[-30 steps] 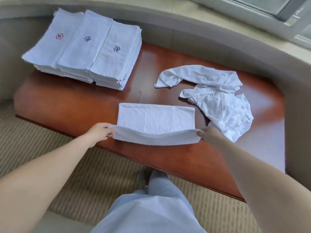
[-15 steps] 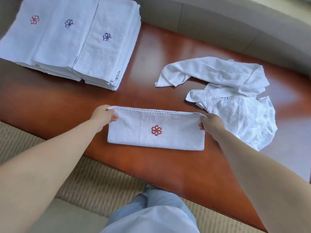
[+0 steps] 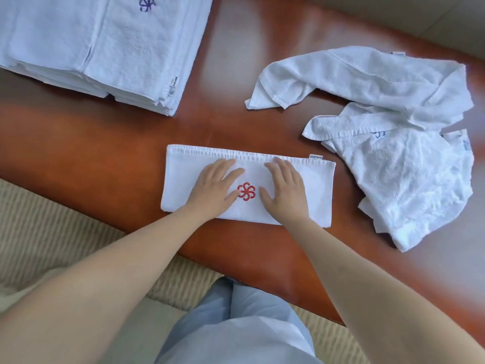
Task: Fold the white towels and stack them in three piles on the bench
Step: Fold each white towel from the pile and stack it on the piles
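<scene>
Both hands moved inward, grip released, flat on folded towel (image 3: 301, 195).

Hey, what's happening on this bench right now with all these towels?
A person is folding white towels on a reddish wooden bench. Both hands lie flat on a folded towel near the front edge, the left hand and right hand on either side of its red flower emblem. Finished stacks of folded towels sit at the far left. A crumpled heap of unfolded towels waits on the right.
</scene>
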Demonstrator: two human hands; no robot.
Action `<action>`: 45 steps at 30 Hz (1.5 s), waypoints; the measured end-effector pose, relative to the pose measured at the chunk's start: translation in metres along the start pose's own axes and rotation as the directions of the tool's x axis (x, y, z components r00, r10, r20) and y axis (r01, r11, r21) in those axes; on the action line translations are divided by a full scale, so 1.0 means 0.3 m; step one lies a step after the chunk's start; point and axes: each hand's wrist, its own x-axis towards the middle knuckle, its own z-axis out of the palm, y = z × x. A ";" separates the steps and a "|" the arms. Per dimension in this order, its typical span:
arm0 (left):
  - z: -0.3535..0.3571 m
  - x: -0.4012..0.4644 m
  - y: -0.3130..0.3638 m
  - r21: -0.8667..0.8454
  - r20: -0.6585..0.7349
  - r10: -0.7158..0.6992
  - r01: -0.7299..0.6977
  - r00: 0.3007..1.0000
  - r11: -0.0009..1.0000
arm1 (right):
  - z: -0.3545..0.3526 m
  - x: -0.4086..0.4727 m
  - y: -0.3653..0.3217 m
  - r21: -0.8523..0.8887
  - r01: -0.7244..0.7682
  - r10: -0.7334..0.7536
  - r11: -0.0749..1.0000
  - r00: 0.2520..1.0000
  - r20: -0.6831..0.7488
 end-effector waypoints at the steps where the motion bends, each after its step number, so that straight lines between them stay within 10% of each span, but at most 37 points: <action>1: 0.028 0.004 -0.006 0.051 -0.020 0.017 -0.016 1.000 0.999 | 0.043 -0.010 -0.006 -0.065 0.022 -0.022 0.998 1.000 -0.001; 11: 0.213 -0.079 -0.192 0.179 -0.268 -0.012 0.062 0.963 0.982 | 0.155 -0.062 0.147 -0.251 0.163 -0.211 0.954 0.962 -0.174; 15: 0.153 -0.116 -0.176 0.117 -0.121 -0.213 0.227 0.970 0.967 | 0.021 -0.168 0.206 -0.267 -0.191 0.161 0.944 0.978 -0.130; 21: 0.007 -0.073 -0.016 0.150 0.062 -0.247 0.235 0.967 0.960 | -0.163 -0.271 0.197 0.078 -0.618 0.621 0.783 0.783 -0.027; 27: -0.094 0.035 0.241 0.060 0.110 -0.036 0.029 0.993 0.998 | -0.241 -0.255 0.130 0.612 -0.790 0.809 0.034 0.382 0.447; 32: -0.130 0.149 0.411 0.037 0.140 0.096 -0.102 0.985 0.994 | -0.246 -0.268 0.173 0.743 -0.526 0.706 -0.413 0.330 0.626; 38: -0.169 0.320 0.566 0.166 0.146 0.250 -0.273 0.957 0.948 | -0.206 -0.288 0.212 0.604 -0.796 0.716 -0.051 0.392 0.577; 45: -0.191 0.456 0.724 0.227 0.268 0.186 -0.249 0.945 0.942 | -0.204 -0.305 0.244 0.625 -0.777 0.642 0.067 0.514 0.569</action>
